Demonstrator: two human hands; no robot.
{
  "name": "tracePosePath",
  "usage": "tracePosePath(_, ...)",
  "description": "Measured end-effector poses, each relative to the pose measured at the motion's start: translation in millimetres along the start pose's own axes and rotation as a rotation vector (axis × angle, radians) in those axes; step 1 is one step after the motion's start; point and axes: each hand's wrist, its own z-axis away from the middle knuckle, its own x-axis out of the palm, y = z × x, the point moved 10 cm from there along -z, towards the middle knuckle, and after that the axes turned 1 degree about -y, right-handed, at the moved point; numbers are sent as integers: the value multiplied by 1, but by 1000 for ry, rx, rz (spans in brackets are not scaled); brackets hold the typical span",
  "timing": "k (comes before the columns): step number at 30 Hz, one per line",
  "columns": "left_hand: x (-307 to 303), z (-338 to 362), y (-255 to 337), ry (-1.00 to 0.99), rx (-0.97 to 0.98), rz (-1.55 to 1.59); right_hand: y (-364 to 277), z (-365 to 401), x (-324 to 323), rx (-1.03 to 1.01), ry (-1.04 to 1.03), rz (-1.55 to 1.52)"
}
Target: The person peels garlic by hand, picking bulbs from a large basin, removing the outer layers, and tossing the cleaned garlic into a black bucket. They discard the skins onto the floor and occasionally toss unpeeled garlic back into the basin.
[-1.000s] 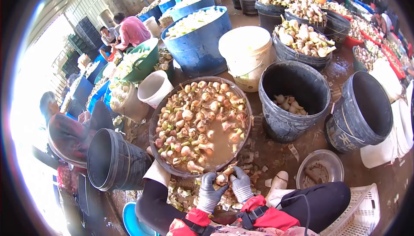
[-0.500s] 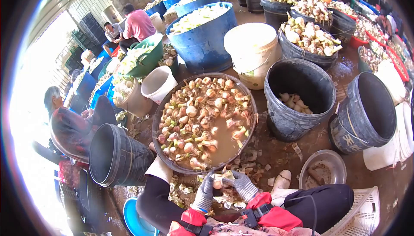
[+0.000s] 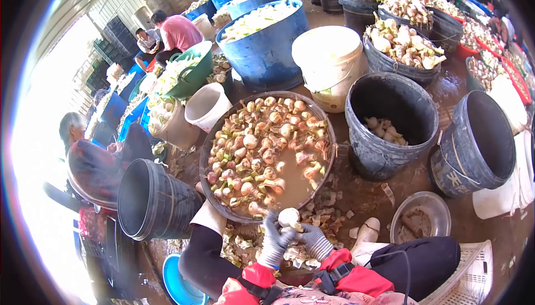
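Note:
A pale, peeled garlic bulb (image 3: 288, 217) sits up between my gloved hands, just beyond the near rim of the round tub (image 3: 334, 151). My left hand (image 3: 273, 242) is closed around its left side. My right hand (image 3: 316, 242) has its fingers curled at the bulb's lower right, gripping there; its fingertips are partly hidden. Both hands wear grey-striped gloves. Many unpeeled garlic bulbs (image 3: 245, 154) with stem stubs lie in muddy water inside the tub. Scraps of peel (image 3: 295, 256) litter the ground beneath my hands.
Right of the tub, a black bucket (image 3: 362, 110) holds some pale bulbs. Another black bucket (image 3: 446, 165) and a metal basin (image 3: 421, 196) stand further right. At left are stacked black buckets (image 3: 134, 199) and a seated person (image 3: 95, 165). A blue vat (image 3: 264, 54) stands behind.
The bulb now shows a bare white surface and has been raised and turned upward. My left hand has shifted slightly up and toward the right hand. The view has moved a little.

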Motion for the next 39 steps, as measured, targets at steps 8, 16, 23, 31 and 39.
tracePosePath(8,-28,-12,1,68,-315,375,-52,31,37,-156,-231,376)
tracePosePath(16,-73,-3,-47,325,-514,690,-83,31,-40,-465,-135,-421)
tracePosePath(23,-97,-5,14,319,-259,115,-35,5,-10,-173,-57,1091)
tracePosePath(31,-9,4,67,-38,329,-1038,-52,19,37,-488,129,970)
tracePosePath(39,-54,-6,7,7,-86,-249,-70,20,19,-462,23,336)
